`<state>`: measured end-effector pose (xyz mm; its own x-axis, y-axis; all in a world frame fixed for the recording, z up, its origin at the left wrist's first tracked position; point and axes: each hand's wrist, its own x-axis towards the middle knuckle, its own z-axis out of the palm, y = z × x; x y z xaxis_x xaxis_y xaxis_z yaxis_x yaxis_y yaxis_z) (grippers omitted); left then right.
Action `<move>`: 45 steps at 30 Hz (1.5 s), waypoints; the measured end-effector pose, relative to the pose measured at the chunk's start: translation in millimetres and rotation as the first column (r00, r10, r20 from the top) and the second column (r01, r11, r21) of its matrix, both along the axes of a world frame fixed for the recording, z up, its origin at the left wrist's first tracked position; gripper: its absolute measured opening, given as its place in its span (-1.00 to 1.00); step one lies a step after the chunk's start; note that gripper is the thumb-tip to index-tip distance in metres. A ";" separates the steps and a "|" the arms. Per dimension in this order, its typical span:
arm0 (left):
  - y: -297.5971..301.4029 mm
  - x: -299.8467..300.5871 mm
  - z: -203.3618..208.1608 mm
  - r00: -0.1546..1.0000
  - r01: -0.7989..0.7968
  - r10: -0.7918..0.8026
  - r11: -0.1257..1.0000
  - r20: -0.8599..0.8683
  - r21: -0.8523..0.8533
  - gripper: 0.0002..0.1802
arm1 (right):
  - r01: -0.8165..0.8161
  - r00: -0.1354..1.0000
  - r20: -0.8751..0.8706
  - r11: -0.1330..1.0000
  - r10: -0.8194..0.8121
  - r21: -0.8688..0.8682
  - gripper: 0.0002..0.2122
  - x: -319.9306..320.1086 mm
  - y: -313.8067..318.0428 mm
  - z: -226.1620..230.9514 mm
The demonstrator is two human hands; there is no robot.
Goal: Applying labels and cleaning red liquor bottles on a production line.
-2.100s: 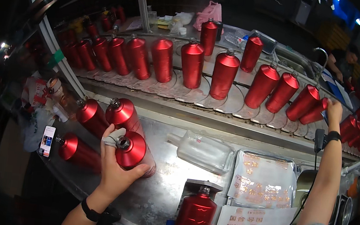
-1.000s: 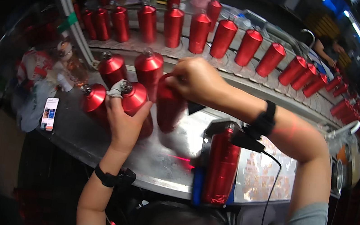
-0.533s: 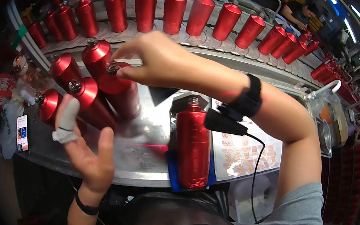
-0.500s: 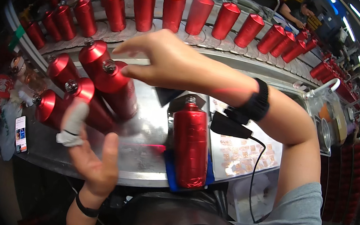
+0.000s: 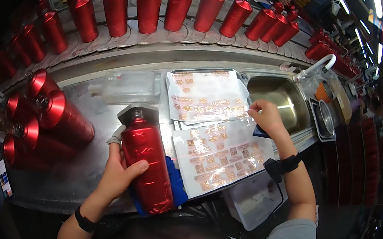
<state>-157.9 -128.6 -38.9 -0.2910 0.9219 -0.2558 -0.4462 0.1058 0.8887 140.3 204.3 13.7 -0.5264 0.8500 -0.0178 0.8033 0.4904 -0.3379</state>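
A glossy red bottle (image 5: 149, 167) leans on a blue cloth (image 5: 176, 178) at the table's front edge, its neck by a dark angled rest (image 5: 127, 115). My left hand (image 5: 119, 173) is wrapped around its left side, thumb across the front; one finger wears a pale cover. My right hand (image 5: 268, 117) is pinched at the right edge of a white sheet of shiny copper-coloured decals (image 5: 209, 93). Whatever is between those fingertips is too small to make out. A second decal sheet (image 5: 230, 158) lies nearer me, beside the bottle.
Several red bottles (image 5: 64, 115) stand grouped at the left, near a phone (image 5: 5, 177). Behind, a curved conveyor (image 5: 139, 40) carries a row of similar bottles. A clear flask-shaped container (image 5: 130, 87) lies behind the rest. To the right are a steel sink (image 5: 276, 99) and white faucet (image 5: 322, 64).
My right hand has swung from the grouped bottles at the left over to the decal sheets. My left hand has moved right and taken hold of the front bottle. The view has shifted too.
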 end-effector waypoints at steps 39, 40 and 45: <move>2.2 -4.0 -4.6 1.000 -0.004 0.004 1.000 0.001 0.000 -0.03 | 0.357 0.928 -0.170 0.921 -0.331 0.158 -0.82 35.8 110.6 -38.9; 3.2 -4.3 -4.7 1.000 0.004 -0.004 1.000 -0.001 0.006 -0.03 | 0.414 0.908 -0.117 0.904 -0.402 0.109 -0.79 62.6 130.8 -50.7; -2.2 -3.7 3.9 1.000 -0.018 0.018 1.000 -0.017 0.005 -0.01 | 0.383 0.920 0.104 0.922 -0.377 -0.047 -0.75 109.1 154.8 -101.8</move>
